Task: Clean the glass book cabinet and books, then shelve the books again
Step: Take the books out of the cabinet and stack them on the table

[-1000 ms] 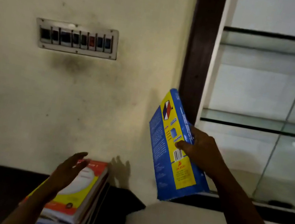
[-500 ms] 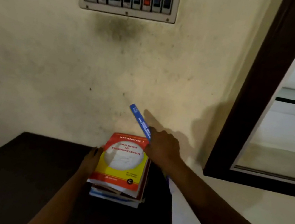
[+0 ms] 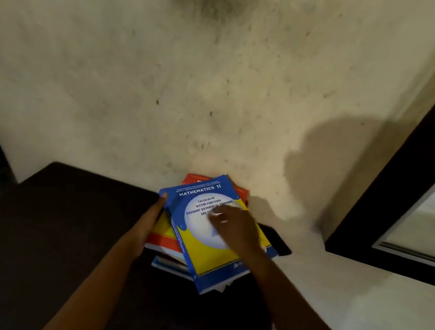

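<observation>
Blue-and-yellow maths paperback is lying face up on top of the book stack. It is skewed, so its near corner is overhanging the books below. A bit of ragged white paper is showing under that corner.

The stack is sitting at the back of the dark table, close against the stained wall.

Right hand is resting on the cover, fingers uncurled and gripping nothing; the fingertips are blurred. Left hand is bracing the stack's left side, fingers straight, tips touching the top book's far-left corner, wrapped round nothing.

Judging by looks: a softcover of modest thickness, fairly light, and likely flexing if lifted by one corner. The glossy cover is probably sliding easily on the book beneath. The best hold seems to be along the spine edge, or at the overhang with thumb on top and fingers under.

Dark cabinet frame is standing off to the right, its glass only partly in view.
</observation>
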